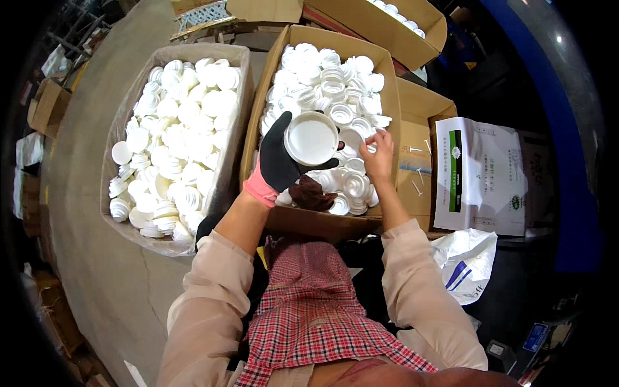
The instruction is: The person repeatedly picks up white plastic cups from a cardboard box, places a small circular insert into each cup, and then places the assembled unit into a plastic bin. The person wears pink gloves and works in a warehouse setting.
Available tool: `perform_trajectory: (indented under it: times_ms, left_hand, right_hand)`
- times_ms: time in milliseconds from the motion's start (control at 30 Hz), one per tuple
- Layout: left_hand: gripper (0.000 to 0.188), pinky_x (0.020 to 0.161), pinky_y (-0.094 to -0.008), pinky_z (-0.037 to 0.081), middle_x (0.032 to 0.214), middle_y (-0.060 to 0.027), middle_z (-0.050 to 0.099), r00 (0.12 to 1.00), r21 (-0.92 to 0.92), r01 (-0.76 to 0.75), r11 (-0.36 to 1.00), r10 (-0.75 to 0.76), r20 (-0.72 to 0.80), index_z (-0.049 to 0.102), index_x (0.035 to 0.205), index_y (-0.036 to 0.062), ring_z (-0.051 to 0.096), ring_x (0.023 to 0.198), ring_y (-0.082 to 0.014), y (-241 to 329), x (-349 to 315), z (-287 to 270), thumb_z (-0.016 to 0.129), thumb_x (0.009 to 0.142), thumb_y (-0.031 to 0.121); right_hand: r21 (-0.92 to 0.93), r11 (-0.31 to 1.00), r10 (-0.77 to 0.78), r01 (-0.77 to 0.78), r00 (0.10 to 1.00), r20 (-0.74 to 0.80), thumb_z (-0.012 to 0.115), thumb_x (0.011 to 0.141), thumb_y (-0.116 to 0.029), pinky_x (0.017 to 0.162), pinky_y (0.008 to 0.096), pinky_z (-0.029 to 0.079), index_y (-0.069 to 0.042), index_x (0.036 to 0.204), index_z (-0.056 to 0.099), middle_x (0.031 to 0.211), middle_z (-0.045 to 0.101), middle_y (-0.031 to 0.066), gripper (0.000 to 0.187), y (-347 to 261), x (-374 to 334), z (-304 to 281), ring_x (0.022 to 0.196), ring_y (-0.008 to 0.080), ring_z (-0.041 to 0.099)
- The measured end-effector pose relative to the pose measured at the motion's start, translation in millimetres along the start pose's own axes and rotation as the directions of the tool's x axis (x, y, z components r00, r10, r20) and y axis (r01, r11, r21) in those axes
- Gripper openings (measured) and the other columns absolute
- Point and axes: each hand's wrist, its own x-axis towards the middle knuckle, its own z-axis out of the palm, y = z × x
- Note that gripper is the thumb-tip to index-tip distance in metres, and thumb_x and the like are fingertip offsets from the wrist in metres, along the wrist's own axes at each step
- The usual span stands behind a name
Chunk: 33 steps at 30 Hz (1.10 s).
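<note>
My left hand (281,149), in a black glove with a pink cuff, holds a round white plastic lid (311,139) over the middle cardboard box (256,122). The lid's shallow inner side faces up. My right hand (380,155) is bare and hangs over the same box, right of that lid. Its fingers are curled together beside the white lids; whatever lies between them is hidden. Loose white lids (332,77) fill the box beneath both hands. A crumpled dark brown cloth (312,193) rests on the lids at the near edge, below my left hand.
Left stands a plastic-lined box (116,142) heaped with white discs (174,142). Right of the middle box, a cardboard surface (406,193) bears several small white pins (419,174). Beyond it are a white printed carton (483,174) and a white plastic bag (471,264). Another box (367,32) stands behind.
</note>
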Motion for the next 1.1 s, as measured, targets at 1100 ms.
perform_trajectory:
  times_ms: [1100]
  left_hand:
    - [0.062, 0.11, -0.035, 0.035, 0.144, -0.0132, 0.046, 1.0, -0.511, -0.012, 0.859, 0.017, 0.004, 0.04, 0.143, -0.0013, 0.046, 0.13, -0.0227, 34.5, -4.5, 50.5, 0.059, 0.084, -0.003]
  right_hand:
    - [0.426, 0.834, -0.356, 0.35, 0.932, -0.069, 0.087, 0.063, -0.012, 0.092, 0.0399, 0.046, -0.004, 0.129, 0.054, 0.118, 0.053, 0.0149, 0.075, -133.0, -12.3, -101.4, 0.108, 0.0325, 0.054]
